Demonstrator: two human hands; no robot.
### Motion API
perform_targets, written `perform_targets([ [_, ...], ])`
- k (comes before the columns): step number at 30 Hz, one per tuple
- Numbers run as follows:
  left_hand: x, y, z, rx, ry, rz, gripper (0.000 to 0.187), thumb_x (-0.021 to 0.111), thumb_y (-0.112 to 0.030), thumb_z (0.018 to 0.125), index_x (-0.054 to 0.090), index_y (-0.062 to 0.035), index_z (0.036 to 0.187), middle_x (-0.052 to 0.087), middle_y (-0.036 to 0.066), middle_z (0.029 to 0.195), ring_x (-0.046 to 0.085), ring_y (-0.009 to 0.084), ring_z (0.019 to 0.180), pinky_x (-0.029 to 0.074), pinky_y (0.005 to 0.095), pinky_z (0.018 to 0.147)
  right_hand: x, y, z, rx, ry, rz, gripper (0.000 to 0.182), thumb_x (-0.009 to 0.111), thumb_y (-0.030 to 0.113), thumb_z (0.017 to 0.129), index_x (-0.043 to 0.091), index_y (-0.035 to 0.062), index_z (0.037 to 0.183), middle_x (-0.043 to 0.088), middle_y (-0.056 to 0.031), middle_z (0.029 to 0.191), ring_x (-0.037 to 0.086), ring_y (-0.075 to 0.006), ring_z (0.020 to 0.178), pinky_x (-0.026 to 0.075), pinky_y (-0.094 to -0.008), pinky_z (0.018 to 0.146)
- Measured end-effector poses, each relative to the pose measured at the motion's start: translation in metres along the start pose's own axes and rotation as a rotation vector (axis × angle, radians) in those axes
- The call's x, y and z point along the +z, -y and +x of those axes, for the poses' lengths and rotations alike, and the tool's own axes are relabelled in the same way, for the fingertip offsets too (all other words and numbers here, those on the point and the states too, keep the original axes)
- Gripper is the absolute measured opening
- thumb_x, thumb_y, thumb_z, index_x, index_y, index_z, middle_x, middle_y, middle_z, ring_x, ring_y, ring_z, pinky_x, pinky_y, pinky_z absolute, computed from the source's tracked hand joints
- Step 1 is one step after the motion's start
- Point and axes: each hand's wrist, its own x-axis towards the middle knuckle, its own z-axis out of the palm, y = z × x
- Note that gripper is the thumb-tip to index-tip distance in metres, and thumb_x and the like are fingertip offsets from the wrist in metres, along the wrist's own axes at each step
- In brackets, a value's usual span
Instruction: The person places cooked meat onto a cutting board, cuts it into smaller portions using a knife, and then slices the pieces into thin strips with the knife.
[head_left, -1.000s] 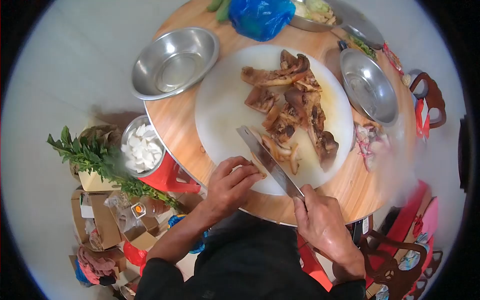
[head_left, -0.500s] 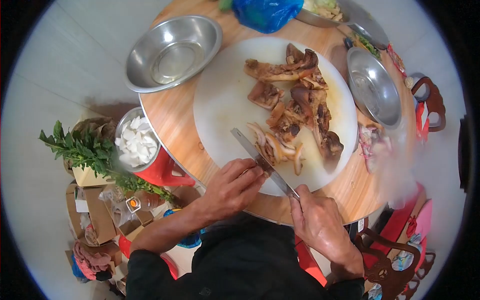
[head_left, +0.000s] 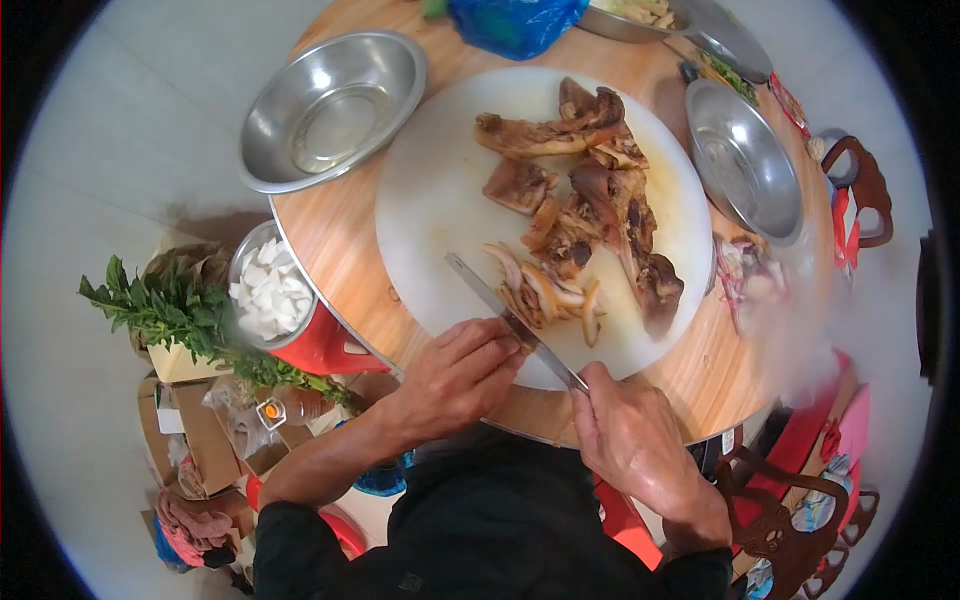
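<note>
My right hand (head_left: 632,432) is closed round the handle of a long, narrow kitchen knife (head_left: 478,285), whose blade points up and left over the near part of a round white cutting board (head_left: 420,200). Close against the blade, the fingers of my left hand (head_left: 462,372) are curled down on a small brown piece of meat, mostly hidden beneath them. Just beyond the blade lies a small heap of sliced meat (head_left: 540,290). Larger pieces of brown cooked meat (head_left: 615,200) with skin spread over the far right half of the board.
A large steel basin (head_left: 335,105) stands left of the board on the round wooden table (head_left: 335,250), a smaller steel bowl (head_left: 745,160) at its right. A blue plastic bag (head_left: 515,25) lies behind. White chunks fill a pot (head_left: 268,285) on a red stool (head_left: 325,340).
The view has shifted slightly. Both hands and the knife keep nearly the same place at the board's near edge, and the slices and meat pieces lie as before.
</note>
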Motion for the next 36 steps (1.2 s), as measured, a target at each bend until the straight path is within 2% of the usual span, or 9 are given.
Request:
perform_targets([
  [9, 0.000, 0.001, -0.002, -0.078, -0.012, -0.005, 0.040, 0.073, -0.009, 0.074, 0.077, 0.0003, 0.113, 0.075, 0.012, 0.114, 0.073, 0.0338, 0.111, 0.063, 0.0450, 0.092, 0.000, 0.002, 0.003, 0.013, -0.012, 0.020, 0.016, 0.059, 0.011, 0.108, 0.056, -0.0044, 0.108, 0.067, -0.0253, 0.068, 0.069, -0.0496, 0.064, 0.054, -0.0583, 0.060],
  [17, 0.007, 0.005, -0.005, -0.085, -0.077, -0.044, 0.041, 0.077, -0.005, 0.069, 0.078, -0.0006, 0.109, 0.076, 0.012, 0.110, 0.075, 0.0334, 0.105, 0.065, 0.0435, 0.085, -0.003, 0.004, -0.006, -0.053, -0.128, 0.052, 0.015, 0.061, 0.009, 0.106, 0.056, -0.0036, 0.110, 0.067, -0.0234, 0.068, 0.069, -0.0480, 0.061, 0.054, -0.0574, 0.057],
  [19, 0.007, 0.005, -0.006, -0.093, -0.077, -0.051, 0.040, 0.077, -0.004, 0.068, 0.078, -0.0007, 0.108, 0.076, 0.012, 0.109, 0.075, 0.0333, 0.104, 0.065, 0.0435, 0.085, -0.007, 0.008, -0.007, -0.013, -0.040, 0.013, 0.015, 0.062, 0.009, 0.106, 0.056, -0.0034, 0.112, 0.067, -0.0235, 0.070, 0.070, -0.0469, 0.062, 0.054, -0.0566, 0.057],
  [27, 0.007, 0.005, -0.005, -0.093, -0.094, -0.059, 0.040, 0.077, -0.002, 0.067, 0.078, 0.0000, 0.107, 0.075, 0.012, 0.107, 0.074, 0.0331, 0.100, 0.065, 0.0428, 0.082, -0.003, 0.007, -0.006, -0.042, -0.047, -0.001, 0.015, 0.063, 0.009, 0.105, 0.055, -0.0030, 0.108, 0.067, -0.0217, 0.067, 0.069, -0.0453, 0.060, 0.055, -0.0549, 0.055],
  [29, 0.007, 0.005, -0.006, -0.091, -0.074, -0.044, 0.037, 0.073, -0.006, 0.072, 0.077, 0.0031, 0.107, 0.074, 0.014, 0.108, 0.073, 0.0333, 0.105, 0.064, 0.0410, 0.084, -0.004, 0.007, -0.007, -0.034, -0.036, -0.015, 0.015, 0.063, 0.009, 0.105, 0.055, -0.0026, 0.107, 0.067, -0.0216, 0.068, 0.070, -0.0449, 0.060, 0.055, -0.0548, 0.055],
  [36, 0.004, 0.005, -0.003, -0.081, -0.070, -0.060, 0.039, 0.073, -0.007, 0.071, 0.077, 0.0040, 0.108, 0.074, 0.014, 0.108, 0.073, 0.0328, 0.102, 0.064, 0.0405, 0.082, -0.016, 0.010, -0.016, -0.002, 0.053, -0.059, 0.017, 0.065, 0.009, 0.102, 0.054, -0.0031, 0.107, 0.068, -0.0229, 0.076, 0.070, -0.0450, 0.063, 0.056, -0.0546, 0.054],
])
